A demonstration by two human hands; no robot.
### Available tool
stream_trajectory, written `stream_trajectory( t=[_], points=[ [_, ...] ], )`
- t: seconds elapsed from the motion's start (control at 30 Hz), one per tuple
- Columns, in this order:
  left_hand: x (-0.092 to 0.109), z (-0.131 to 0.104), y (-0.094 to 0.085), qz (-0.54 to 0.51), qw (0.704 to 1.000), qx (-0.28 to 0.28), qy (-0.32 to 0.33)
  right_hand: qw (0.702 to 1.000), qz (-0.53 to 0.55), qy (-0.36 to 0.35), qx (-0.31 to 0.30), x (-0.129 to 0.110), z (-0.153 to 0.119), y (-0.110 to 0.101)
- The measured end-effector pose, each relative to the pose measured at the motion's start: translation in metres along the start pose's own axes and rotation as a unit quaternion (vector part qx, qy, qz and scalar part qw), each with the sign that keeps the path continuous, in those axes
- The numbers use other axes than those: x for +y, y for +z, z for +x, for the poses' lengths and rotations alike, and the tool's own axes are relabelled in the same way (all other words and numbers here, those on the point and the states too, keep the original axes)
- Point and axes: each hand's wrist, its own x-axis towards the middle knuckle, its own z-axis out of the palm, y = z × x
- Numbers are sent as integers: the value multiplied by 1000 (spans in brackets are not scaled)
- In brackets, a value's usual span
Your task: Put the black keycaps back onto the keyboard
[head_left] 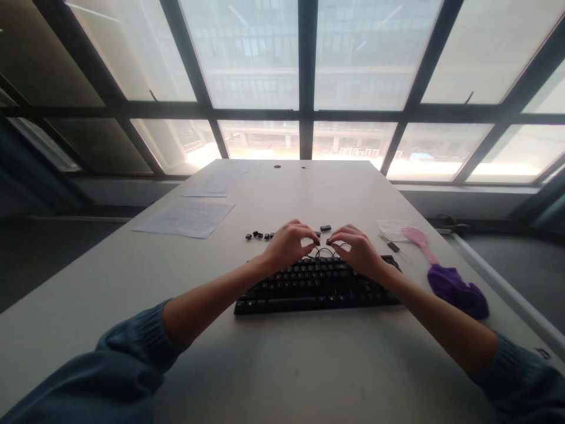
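Observation:
A black keyboard (pixel 282 303) lies on the white table, with a stretch of its keys off in the lower rows. Just beyond its back edge, my left hand (pixel 289 242) pinches a small black keycap (pixel 316 242) between thumb and fingertips. Close beside it, my right hand (pixel 355 246) pinches another keycap (pixel 329 241). A black cable (pixel 325 252) loops between the hands behind the keyboard. Several loose keycaps (pixel 256 234) lie left of my left hand, some partly hidden by it. One wider keycap (pixel 325 228) rests beyond both hands.
Paper sheets (pixel 188 218) lie at the left of the table (pixel 304 365). To the right are a pink brush-like object (pixel 415 237), a purple cloth (pixel 454 288), a clear bag (pixel 388 228) and a small tool with wire loops (pixel 392 247). Windows stand past the far edge.

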Motion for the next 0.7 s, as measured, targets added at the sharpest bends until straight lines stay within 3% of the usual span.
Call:
stream_trajectory(
  t=[0.1, 0.23, 0.37, 0.7],
  points=[
    [20, -31, 15, -36, 999, -11, -7, 999, 35, -3, -25, -18, -36, 1],
    [27, -55, 40, -69, 997, -23, -20, 996, 54, -33, -60, -26, -61, 8],
    [23, -61, 51, -78, 996, -24, -22, 995, 49, -44, -74, -26, -64, 10],
    [28, -65, 54, -69, 997, -21, -30, 994, 50, -53, -86, -28, -65, 11]
  ],
)
